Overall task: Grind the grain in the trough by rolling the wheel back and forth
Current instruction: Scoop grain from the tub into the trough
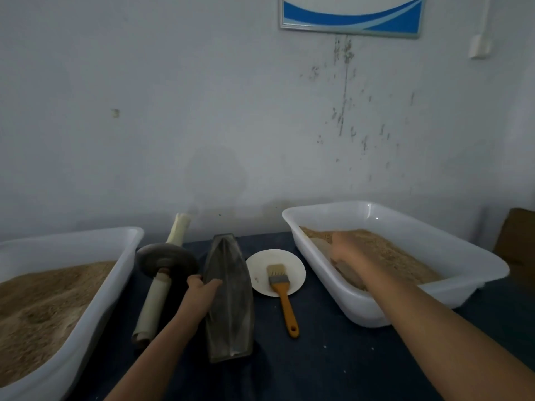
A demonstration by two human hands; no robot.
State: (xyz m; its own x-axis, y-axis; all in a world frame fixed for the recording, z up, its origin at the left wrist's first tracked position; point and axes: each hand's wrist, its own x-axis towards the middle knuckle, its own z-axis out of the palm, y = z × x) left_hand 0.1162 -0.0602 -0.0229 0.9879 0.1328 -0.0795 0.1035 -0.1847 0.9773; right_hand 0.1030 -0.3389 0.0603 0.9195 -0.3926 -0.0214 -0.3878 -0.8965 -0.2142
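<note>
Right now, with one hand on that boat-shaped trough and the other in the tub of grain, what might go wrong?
Three things, I think.
The right hand reaches deep into the right tub; grain could spill on the dark cloth on its way to the trough.
The left hand grips only the trough's edge, so the narrow trough might tip.
The grinding wheel lies loose on its axle beside the trough and could roll if nudged.

The right hand (346,250) is blurred inside the right tub (463,256), its fingers sunk in the grain (390,250), so its grip cannot be told. The left tub (95,285), left of the trough (228,299), is cut off by the picture's edge. Above the right tub, the frame (351,21) on the wall is cropped at the top.
</note>
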